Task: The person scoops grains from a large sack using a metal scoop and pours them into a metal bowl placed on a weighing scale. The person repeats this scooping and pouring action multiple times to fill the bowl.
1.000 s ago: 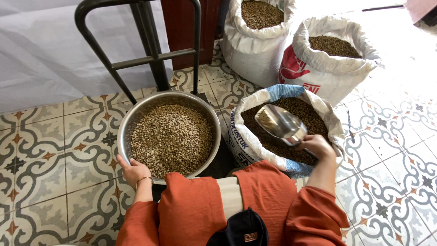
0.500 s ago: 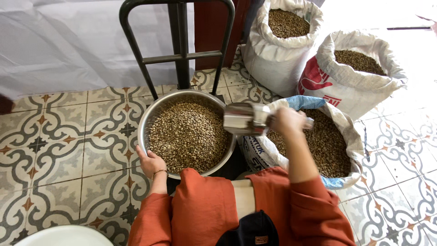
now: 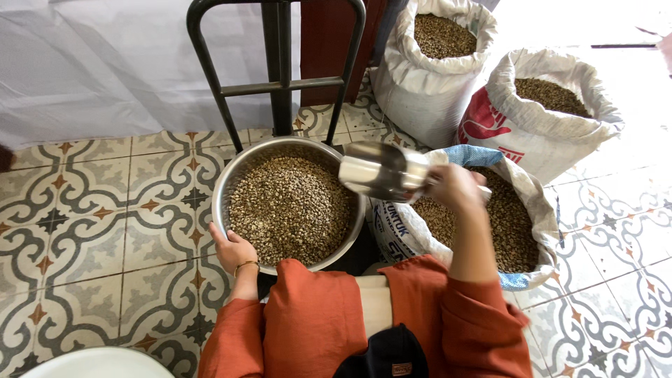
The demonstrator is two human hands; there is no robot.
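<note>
The left hand [image 3: 233, 250] is gripping the near rim of the one round steel basin of pale beans [image 3: 288, 203], fingers curled over its edge, steadying it on the patterned tile floor [image 3: 91, 210]. The right hand [image 3: 455, 187] is closing around the handle of the single shiny metal scoop [image 3: 381, 171], holding it tipped above the basin's right edge. Three open white woven sacks of beans [image 3: 483, 217] are standing at right.

Three sacks of beans: one [image 3: 514, 231] just beside the bowl, two more behind it [image 3: 437, 66] [image 3: 546, 115]. One metal bowl [image 3: 290, 203] of beans. One metal scoop [image 3: 381, 171]. Two hands: left hand [image 3: 234, 250], right hand [image 3: 455, 187]. One black metal frame [image 3: 280, 84].
</note>
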